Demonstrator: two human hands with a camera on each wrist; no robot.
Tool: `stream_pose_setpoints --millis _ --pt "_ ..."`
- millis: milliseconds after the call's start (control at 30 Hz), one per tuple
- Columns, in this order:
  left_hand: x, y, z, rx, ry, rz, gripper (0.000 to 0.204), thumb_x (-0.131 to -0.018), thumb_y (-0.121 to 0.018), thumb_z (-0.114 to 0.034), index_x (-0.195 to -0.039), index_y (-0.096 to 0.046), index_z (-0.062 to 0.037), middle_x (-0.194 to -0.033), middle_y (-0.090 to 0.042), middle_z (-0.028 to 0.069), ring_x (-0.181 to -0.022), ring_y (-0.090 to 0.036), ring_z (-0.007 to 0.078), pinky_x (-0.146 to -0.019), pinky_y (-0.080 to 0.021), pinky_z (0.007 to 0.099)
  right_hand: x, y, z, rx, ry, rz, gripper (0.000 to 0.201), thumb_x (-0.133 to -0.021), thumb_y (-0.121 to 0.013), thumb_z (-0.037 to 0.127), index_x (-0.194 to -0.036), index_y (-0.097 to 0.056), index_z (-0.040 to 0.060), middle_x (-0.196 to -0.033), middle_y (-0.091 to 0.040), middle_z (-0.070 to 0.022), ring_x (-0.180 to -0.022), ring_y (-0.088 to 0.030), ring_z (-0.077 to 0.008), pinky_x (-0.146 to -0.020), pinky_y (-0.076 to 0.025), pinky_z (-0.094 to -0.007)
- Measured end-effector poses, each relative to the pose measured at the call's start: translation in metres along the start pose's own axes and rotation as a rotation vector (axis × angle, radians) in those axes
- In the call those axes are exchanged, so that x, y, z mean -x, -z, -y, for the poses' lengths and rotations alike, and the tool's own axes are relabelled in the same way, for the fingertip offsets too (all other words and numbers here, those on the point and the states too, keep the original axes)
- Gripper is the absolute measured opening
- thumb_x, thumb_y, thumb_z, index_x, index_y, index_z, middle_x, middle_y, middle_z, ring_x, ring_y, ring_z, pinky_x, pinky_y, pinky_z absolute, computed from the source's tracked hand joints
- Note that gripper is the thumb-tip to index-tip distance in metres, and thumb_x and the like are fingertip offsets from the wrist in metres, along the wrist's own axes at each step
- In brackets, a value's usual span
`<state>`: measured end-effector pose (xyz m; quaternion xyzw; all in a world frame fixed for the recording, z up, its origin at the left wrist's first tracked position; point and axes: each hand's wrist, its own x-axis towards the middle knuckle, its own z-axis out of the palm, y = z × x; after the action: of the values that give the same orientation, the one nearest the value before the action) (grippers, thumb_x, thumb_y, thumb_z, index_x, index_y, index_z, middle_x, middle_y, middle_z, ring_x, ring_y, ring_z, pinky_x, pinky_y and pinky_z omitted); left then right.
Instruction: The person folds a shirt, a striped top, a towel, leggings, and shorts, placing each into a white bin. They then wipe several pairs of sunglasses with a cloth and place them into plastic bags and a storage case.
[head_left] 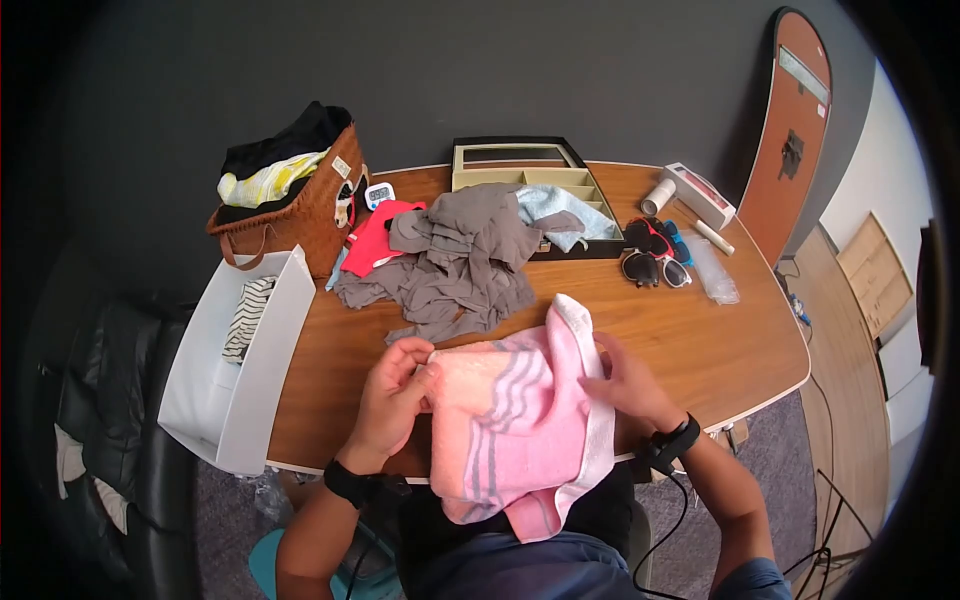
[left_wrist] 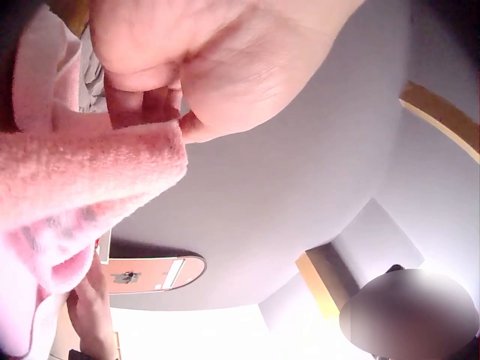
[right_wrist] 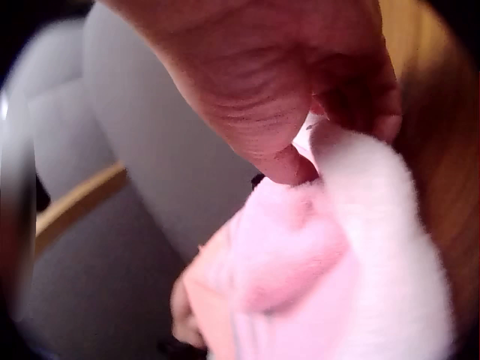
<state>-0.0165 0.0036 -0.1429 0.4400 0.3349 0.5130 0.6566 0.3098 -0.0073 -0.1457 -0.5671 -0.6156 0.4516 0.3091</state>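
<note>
A pink and peach towel with grey wavy stripes and a white border hangs between both hands at the table's front edge. The left hand pinches its upper left corner; in the left wrist view the left hand has its fingers curled over the towel's folded edge. On the other side the right hand holds the white border. The right wrist view shows the right hand with thumb and fingers pinching the towel. The middle of the towel sags in loose folds.
Grey clothes and a red cloth lie behind the towel. A white box and a brown bag stand left. Further back are a compartment case holding a light blue cloth, several sunglasses and a small box.
</note>
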Motion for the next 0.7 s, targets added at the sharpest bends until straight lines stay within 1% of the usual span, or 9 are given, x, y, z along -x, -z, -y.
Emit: stream_pose_setpoints --millis 33,67,100,167,367,433,500,567,700 --pt "0.000 -0.002 0.000 0.002 0.002 -0.001 0.021 -0.095 -0.058 -0.005 -0.114 -0.050 -0.0053 -0.103 -0.059 0.0023 -0.083 -0.057 0.0061 -0.067 -0.050 0.0205 0.007 0.000 0.014 0.530 -0.055 -0.045 0.064 -0.082 -0.067 0.020 -0.137 -0.040 0.0039 -0.102 -0.065 -0.0199 -0.089 -0.066 -0.0322 -0.081 -0.053 -0.0384" --pt "0.001 -0.004 0.001 -0.025 -0.035 -0.011 0.020 -0.095 -0.058 -0.005 -0.114 -0.050 -0.0054 -0.103 -0.059 0.0020 -0.083 -0.057 0.0059 -0.066 -0.049 0.0196 0.009 -0.005 0.010 0.607 0.019 -0.073 0.069 -0.078 -0.068 0.024 -0.138 -0.039 0.0046 -0.093 -0.064 -0.0255 -0.084 -0.065 -0.0394 -0.077 -0.053 -0.0433" --pt "0.001 -0.006 0.001 -0.051 -0.073 -0.020 0.020 -0.095 -0.057 -0.006 -0.114 -0.050 -0.0054 -0.102 -0.059 0.0018 -0.083 -0.056 0.0056 -0.066 -0.048 0.0187 0.010 -0.008 0.003 0.607 0.016 -0.072 0.069 -0.078 -0.068 0.024 -0.138 -0.039 0.0046 -0.093 -0.064 -0.0255 -0.084 -0.065 -0.0394 -0.077 -0.053 -0.0433" --pt "0.002 -0.011 -0.003 -0.071 -0.130 -0.034 0.020 -0.095 -0.057 -0.006 -0.114 -0.050 -0.0054 -0.102 -0.058 0.0015 -0.082 -0.056 0.0054 -0.065 -0.047 0.0179 0.008 -0.014 -0.013 0.866 0.292 -0.164 0.066 -0.078 -0.064 0.019 -0.137 -0.039 0.0030 -0.090 -0.066 -0.0247 -0.079 -0.065 -0.0400 -0.074 -0.053 -0.0469" --pt "0.003 -0.014 -0.050 -0.038 -0.363 -0.100 0.025 -0.094 -0.057 -0.004 -0.118 -0.047 -0.0042 -0.104 -0.058 0.0042 -0.090 -0.055 0.0084 -0.077 -0.046 0.0211 0.001 0.018 -0.003 0.895 0.100 -0.214 0.060 -0.078 -0.056 0.011 -0.135 -0.041 0.0023 -0.088 -0.066 -0.0231 -0.073 -0.065 -0.0415 -0.067 -0.053 -0.0481" --pt "-0.001 -0.014 -0.071 0.012 -0.463 -0.174 0.030 -0.093 -0.057 -0.002 -0.121 -0.046 -0.0035 -0.107 -0.058 0.0070 -0.095 -0.056 0.0117 -0.085 -0.047 0.0252 0.000 0.038 0.017 0.723 0.006 -0.180 0.057 -0.082 -0.056 0.007 -0.137 -0.042 0.0042 -0.092 -0.068 -0.0183 -0.078 -0.068 -0.0339 -0.068 -0.054 -0.0436" --pt "-0.006 -0.012 -0.094 -0.005 -0.489 -0.195 0.031 -0.093 -0.057 -0.003 -0.122 -0.045 -0.0034 -0.109 -0.058 0.0082 -0.097 -0.057 0.0129 -0.087 -0.047 0.0264 -0.001 0.061 0.027 -0.153 0.194 0.067 0.052 -0.087 -0.055 0.002 -0.137 -0.043 0.0065 -0.100 -0.068 -0.0115 -0.088 -0.068 -0.0244 -0.077 -0.054 -0.0387" --pt "-0.014 -0.009 -0.119 -0.020 -0.515 -0.215 0.032 -0.093 -0.057 -0.004 -0.123 -0.045 -0.0032 -0.111 -0.058 0.0094 -0.099 -0.058 0.0141 -0.089 -0.048 0.0276 0.008 0.076 0.066 -0.497 0.231 0.076 0.048 -0.090 -0.054 0.000 -0.136 -0.045 0.0085 -0.106 -0.065 -0.0066 -0.098 -0.064 -0.0189 -0.089 -0.051 -0.0360" --pt "-0.021 -0.020 -0.167 -0.030 -0.577 -0.217 0.039 -0.094 -0.057 -0.007 -0.130 -0.042 -0.0033 -0.117 -0.057 0.0113 -0.107 -0.057 0.0159 -0.093 -0.047 0.0293 0.011 0.089 0.122 -0.852 0.509 -0.083 0.039 -0.094 -0.053 0.006 -0.133 -0.048 0.0096 -0.113 -0.063 -0.0096 -0.101 -0.063 -0.0177 -0.091 -0.051 -0.0324"
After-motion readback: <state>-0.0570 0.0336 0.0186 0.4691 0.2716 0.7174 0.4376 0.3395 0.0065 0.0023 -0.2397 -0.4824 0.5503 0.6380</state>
